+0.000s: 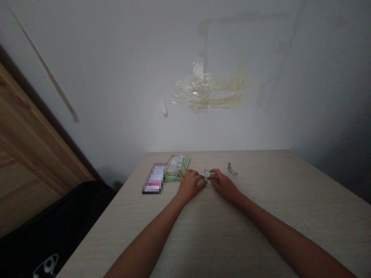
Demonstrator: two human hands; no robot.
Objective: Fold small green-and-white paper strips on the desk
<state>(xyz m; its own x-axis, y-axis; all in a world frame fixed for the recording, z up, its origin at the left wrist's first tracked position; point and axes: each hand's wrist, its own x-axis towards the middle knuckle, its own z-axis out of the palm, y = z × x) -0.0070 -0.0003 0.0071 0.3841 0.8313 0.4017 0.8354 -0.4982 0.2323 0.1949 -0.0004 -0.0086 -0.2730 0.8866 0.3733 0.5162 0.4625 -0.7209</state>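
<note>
Okay so, fingertips of the left hand [189, 185] and right hand [224, 186] meet a small green-yellow packet [208, 179] from either side, fingers bent, can't tell if either's really pinching. Looks light, thin and kinda bendy, so I'd grip the edges. Printed stack [176, 164] just past the left fingers, blurred-out phone [154, 179] further left, crumpled wrapper [231, 168] beyond the right ones.

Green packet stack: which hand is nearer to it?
Left. The left hand is by the near right corner of the green packet stack; the right hand is farther right.
</note>
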